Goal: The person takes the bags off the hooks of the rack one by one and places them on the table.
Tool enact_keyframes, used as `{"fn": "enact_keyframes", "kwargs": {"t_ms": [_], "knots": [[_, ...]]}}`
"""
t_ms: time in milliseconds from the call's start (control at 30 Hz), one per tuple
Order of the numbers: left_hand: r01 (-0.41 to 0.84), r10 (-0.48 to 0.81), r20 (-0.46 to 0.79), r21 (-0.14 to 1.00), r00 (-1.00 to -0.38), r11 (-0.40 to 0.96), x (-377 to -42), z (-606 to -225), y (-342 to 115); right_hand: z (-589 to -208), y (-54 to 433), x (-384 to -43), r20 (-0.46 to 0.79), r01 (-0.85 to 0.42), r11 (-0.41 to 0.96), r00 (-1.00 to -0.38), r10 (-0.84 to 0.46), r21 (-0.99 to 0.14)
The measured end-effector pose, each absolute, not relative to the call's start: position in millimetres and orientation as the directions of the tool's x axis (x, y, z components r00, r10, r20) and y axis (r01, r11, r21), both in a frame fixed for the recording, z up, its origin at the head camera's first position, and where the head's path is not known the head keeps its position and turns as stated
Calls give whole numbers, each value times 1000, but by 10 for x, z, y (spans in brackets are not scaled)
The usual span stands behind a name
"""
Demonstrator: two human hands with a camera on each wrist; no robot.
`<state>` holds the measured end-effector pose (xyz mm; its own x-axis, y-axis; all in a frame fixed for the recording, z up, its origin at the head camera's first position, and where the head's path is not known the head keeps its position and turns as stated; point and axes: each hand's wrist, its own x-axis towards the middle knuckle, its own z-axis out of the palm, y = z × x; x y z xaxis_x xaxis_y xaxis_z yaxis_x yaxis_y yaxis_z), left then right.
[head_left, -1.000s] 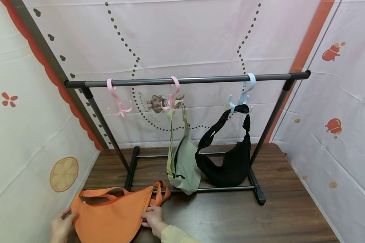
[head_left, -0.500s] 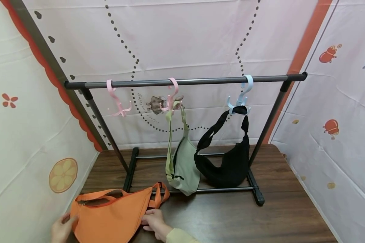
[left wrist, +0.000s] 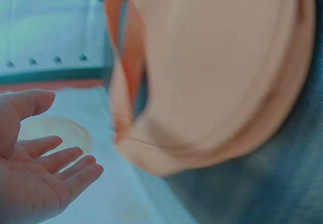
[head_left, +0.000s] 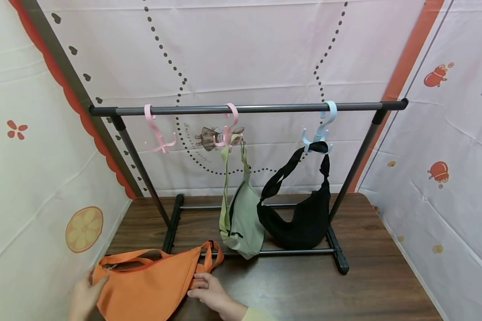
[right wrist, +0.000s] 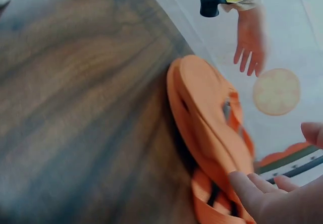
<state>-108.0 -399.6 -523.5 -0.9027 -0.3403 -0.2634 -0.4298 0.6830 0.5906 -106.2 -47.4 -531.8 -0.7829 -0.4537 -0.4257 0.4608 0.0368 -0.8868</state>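
Observation:
An orange shoulder bag (head_left: 148, 285) lies on the table at the front left, its zip opening partly gaping and its strap looped at the right end. My left hand (head_left: 85, 292) is beside the bag's left end; the left wrist view shows this hand (left wrist: 40, 168) with spread, relaxed fingers, apart from the bag (left wrist: 212, 72). At the bag's other end is my right hand (head_left: 213, 292). Its fingers look extended in the right wrist view, where the hand (right wrist: 282, 199) reaches the orange fabric (right wrist: 207, 113); whether they press on it is hard to tell.
A black rack (head_left: 273, 109) stands across the table (head_left: 305, 290). From its bar hang a bare pink hook (head_left: 157, 131), another pink hook (head_left: 228, 127) carrying a pale green bag (head_left: 247, 218), and a blue hook (head_left: 321, 125) carrying a black bag (head_left: 301, 223). Printed cloth encloses the sides.
My left thumb and fingers have spread at the bag's left end. The right hand has turned slightly and shifted a little at the right end. The orange bag stays nearly in place.

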Motion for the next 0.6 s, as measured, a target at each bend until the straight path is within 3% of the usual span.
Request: {"fn": "enact_keyframes", "kwargs": {"t_ms": [100, 233, 367, 500, 600], "knots": [[-358, -298, -202, 617, -933, 701, -1107, -5007, -3816, -5240, -373, -1075, -349, 379, 44, -793, -499, -924], [-169, -242, 34, 619, -970, 767, -1103, -4745, -3519, -5106, -250, -1040, -278, 303, 41, -803, -528, -952], [-11, -187, 243, 582, -952, 813, -1106, -4518, -3220, -4960, -137, -977, -210, 202, 74, -823, -528, -977], [173, -112, 485, 505, -867, 846, -1172, -4321, -2962, -4799, -14, -934, -121, 63, 129, -849, -515, -990], [341, -11, 677, 384, -736, 858, -1263, -4144, -2810, -4691, 90, -915, -84, 17, 133, -854, -514, -991]]}}
